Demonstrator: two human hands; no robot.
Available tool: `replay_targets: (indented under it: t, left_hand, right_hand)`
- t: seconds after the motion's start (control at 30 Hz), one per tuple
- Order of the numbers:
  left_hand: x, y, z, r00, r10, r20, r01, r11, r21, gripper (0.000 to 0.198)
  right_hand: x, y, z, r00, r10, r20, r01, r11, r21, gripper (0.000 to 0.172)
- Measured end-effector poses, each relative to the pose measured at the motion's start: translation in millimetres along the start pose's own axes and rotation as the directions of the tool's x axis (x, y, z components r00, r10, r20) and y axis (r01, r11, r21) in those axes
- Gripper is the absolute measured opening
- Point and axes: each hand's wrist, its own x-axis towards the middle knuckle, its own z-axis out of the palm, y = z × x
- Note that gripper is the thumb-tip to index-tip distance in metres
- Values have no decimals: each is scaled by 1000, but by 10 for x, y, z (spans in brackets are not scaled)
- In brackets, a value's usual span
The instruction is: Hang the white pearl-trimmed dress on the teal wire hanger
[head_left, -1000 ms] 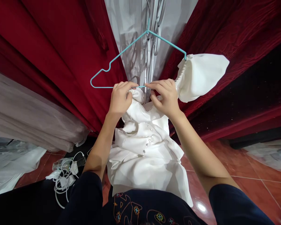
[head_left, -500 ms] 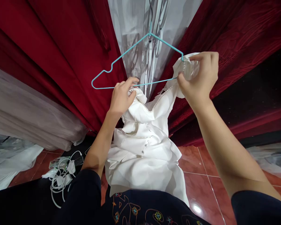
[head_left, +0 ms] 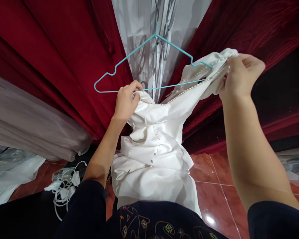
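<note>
A white dress (head_left: 161,116) with a beaded neckline and a row of small buttons hangs in front of me. My right hand (head_left: 241,74) is closed on its right shoulder part, stretching it outward past the end of a light-blue hanger (head_left: 135,50). The hanger's right end lies inside that shoulder opening. My left hand (head_left: 128,99) grips the left shoulder edge of the dress just beneath the hanger's bottom bar, its fingertips by the bar. The hanger's left end is bare.
Red curtains (head_left: 72,43) hang on both sides, with white metal scrollwork (head_left: 157,63) behind the hanger. White cables and plugs (head_left: 64,192) lie on a black surface at lower left. Red floor tiles (head_left: 211,199) show at lower right. Sheer pale fabric (head_left: 35,116) hangs at left.
My right hand has moved right, pulling the dress's right shoulder over the hanger's right end. My left hand has shifted slightly left and still holds the left shoulder edge.
</note>
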Motion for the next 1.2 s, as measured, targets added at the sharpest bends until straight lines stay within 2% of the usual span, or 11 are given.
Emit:
replay_targets:
  t: [0.1,0.17,0.27,0.37,0.47,0.53,0.67,0.77,0.97,1.1,1.2]
  left_hand:
    - [7,-7,-43,1000,-16,0,15,1000,-26,30]
    - [10,-4,-45,1000,-13,-5,13,999,-36,30]
    - [14,10,-7,1000,-3,-12,2,1000,-29,29]
    - [13,31,42,1000,-19,4,19,997,-79,29]
    - [4,57,60,999,-40,13,41,989,-139,29]
    - [-4,74,55,999,-48,15,50,988,-145,28]
    - [-19,85,64,999,-38,19,39,996,-83,24]
    - [-93,92,118,1000,1,16,0,998,-58,24]
    - [-543,38,118,954,121,-276,-111,992,52,15]
    - [-705,-293,-29,966,-197,-166,174,974,-143,12]
    - [-595,-665,-144,870,-451,-199,368,863,-346,21]
  right_hand:
    - [-146,69,-62,977,183,-110,-182,983,20,26]
    - [-400,-8,-113,988,114,102,-111,993,-33,21]
    - [-823,-240,-186,871,6,491,26,998,-57,5]
    - [-1064,-589,-170,776,-131,617,168,986,-2,16]
    - [-1095,-941,-3,829,-311,465,337,941,28,29]
    - [-1097,-1074,170,861,-333,384,342,939,48,31]
    - [-1246,-1037,479,882,-281,378,254,960,122,31]
    - [-1367,-919,562,897,-338,285,304,940,157,31]
    - [-1325,-860,559,906,-348,242,318,935,157,31]
    - [-1338,-878,599,911,-338,237,315,940,132,34]
    - [-1369,-890,595,912,-350,216,320,934,162,30]
